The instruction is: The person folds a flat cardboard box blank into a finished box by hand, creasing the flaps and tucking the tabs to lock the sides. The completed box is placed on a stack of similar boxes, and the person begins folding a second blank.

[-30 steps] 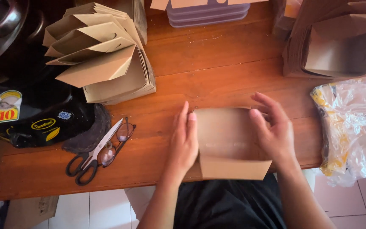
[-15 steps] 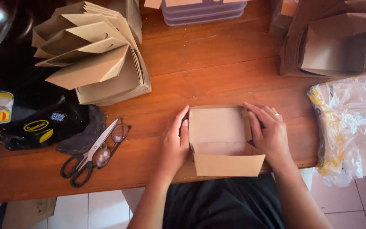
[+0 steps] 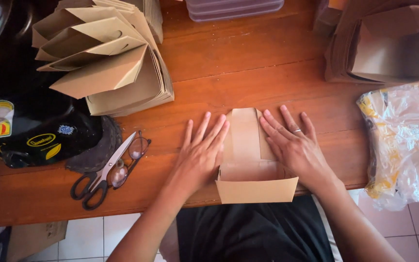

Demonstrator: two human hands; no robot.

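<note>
Both hands flat, fingers spread, gripping nothing: left hand (image 3: 201, 154) and right hand (image 3: 297, 146) press down on either side of a half-folded brown cardboard box (image 3: 252, 162) at lower centre of the frame, on the near edge of the reddish wooden table (image 3: 248, 68). Black-handled scissors (image 3: 100, 173) and round glasses (image 3: 128, 161) lie lower left, stack of folded brown cardboard boxes (image 3: 107, 58) upper left, crinkled clear plastic bag (image 3: 403, 140) at right.

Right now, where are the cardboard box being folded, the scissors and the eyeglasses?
cardboard box (image 3: 244, 140): head view, flat middle panel.
scissors (image 3: 89, 187): head view, black handles.
eyeglasses (image 3: 138, 147): head view, upper lens.
</note>
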